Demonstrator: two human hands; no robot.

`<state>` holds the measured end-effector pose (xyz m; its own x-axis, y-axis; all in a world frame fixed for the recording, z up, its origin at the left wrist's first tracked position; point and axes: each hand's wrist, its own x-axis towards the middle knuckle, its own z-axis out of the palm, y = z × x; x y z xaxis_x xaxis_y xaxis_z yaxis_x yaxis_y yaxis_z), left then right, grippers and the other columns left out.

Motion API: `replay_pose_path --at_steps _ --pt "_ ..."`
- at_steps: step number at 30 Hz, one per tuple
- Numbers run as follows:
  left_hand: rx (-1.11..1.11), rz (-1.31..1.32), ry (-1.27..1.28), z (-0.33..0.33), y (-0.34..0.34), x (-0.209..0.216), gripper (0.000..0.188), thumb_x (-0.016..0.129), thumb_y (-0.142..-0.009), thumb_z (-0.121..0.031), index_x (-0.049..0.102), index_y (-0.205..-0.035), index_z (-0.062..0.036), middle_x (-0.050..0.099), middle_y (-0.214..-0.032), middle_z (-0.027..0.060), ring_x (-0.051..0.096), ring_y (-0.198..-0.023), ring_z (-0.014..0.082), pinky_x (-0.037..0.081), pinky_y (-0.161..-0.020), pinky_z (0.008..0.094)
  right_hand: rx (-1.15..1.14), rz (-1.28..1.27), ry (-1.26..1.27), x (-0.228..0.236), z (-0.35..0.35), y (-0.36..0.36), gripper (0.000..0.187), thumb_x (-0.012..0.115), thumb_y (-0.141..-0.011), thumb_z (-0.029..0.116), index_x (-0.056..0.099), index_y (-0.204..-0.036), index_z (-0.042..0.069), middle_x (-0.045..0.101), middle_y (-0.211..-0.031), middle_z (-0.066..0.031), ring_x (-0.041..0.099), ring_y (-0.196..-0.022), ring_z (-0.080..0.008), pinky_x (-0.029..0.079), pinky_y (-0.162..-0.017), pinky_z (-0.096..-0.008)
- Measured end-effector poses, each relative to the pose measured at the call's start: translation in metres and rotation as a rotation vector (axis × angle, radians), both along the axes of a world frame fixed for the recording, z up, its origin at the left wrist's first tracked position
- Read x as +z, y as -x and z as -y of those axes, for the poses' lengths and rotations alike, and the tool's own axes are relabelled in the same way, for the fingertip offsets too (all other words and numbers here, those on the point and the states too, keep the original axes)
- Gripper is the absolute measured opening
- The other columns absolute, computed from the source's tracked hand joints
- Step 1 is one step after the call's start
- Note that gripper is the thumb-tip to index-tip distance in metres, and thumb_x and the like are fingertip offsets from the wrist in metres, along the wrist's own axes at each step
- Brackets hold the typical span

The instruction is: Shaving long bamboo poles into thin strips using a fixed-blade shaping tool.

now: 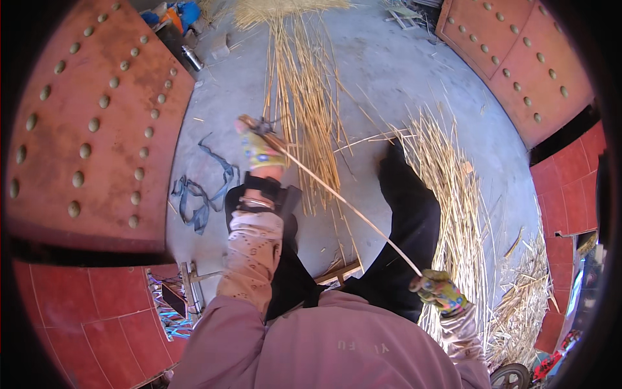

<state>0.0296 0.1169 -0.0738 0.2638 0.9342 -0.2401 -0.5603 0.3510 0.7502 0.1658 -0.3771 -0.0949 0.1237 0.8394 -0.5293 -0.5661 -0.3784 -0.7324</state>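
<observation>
A long, thin, pale stalk (350, 204) slants across in front of my body between my two hands. My left hand (259, 148), in a patterned yellow-green glove, is closed around its far end. Something dark and narrow (264, 127) shows at the fingers there; motion blur hides what it is. At the lower right, my right hand (444, 292), in a similar glove, grips the stalk's near end. Beyond my left hand, a loose bundle of straw-coloured stalks (301, 97) lies on the floor. Another pile of stalks (453, 194) lies beside my right leg.
Red studded door panels (97, 117) flank the grey floor (214, 84) on the left and right (518, 58). A dark blue strip of cloth (194, 201) lies left of my legs. A metal flask (192, 58) is at the far left. Broken husks (525, 298) heap at the right.
</observation>
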Motion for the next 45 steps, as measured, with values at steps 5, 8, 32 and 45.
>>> replay_pose_path --at_steps 5,8,32,45 --pt "0.206 0.077 0.091 -0.033 0.029 0.024 0.046 0.044 -0.08 -0.067 0.054 -0.081 -0.022 0.05 -0.067 -0.0023 0.047 -0.056 0.0154 0.04 -0.053 0.0289 -0.275 0.076 0.018 -0.085 0.13 -0.088 0.022 0.062 -0.081 0.018 0.054 -0.094 0.002 0.056 -0.083 -0.0137 0.056 -0.058 -0.0129 0.045 -0.045 -0.0217" --pt "0.149 0.055 0.141 -0.026 0.025 0.029 0.046 0.042 -0.083 -0.065 0.054 -0.079 -0.02 0.05 -0.063 -0.0004 0.047 -0.051 0.0172 0.039 -0.051 0.0296 -0.433 0.236 0.002 -0.128 0.179 -0.164 0.035 0.058 -0.085 0.021 0.051 -0.116 0.006 0.053 -0.113 -0.0168 0.06 -0.079 -0.0216 0.054 -0.063 -0.0299" --pt "-0.147 -0.237 0.385 0.02 -0.014 0.047 0.056 0.044 -0.081 -0.066 0.054 -0.081 -0.0107 0.05 -0.056 0.0022 0.044 -0.036 0.0166 0.033 -0.034 0.0271 0.94 1.658 0.72 -0.305 -0.431 -0.282 0.036 0.053 -0.081 0.032 0.06 -0.113 0.017 0.057 -0.119 -0.0078 0.053 -0.111 -0.0206 0.042 -0.09 -0.033" --pt "-0.822 -0.234 0.211 0.086 -0.012 0.037 0.054 0.044 -0.081 -0.066 0.059 -0.089 -0.014 0.055 -0.066 -0.0008 0.049 -0.046 0.0111 0.039 -0.04 0.0254 0.61 -0.402 -0.354 -0.055 -0.297 -0.073 0.04 0.07 -0.075 0.025 0.058 -0.104 0.0 0.059 -0.103 -0.0152 0.057 -0.1 -0.0292 0.047 -0.085 -0.0386"
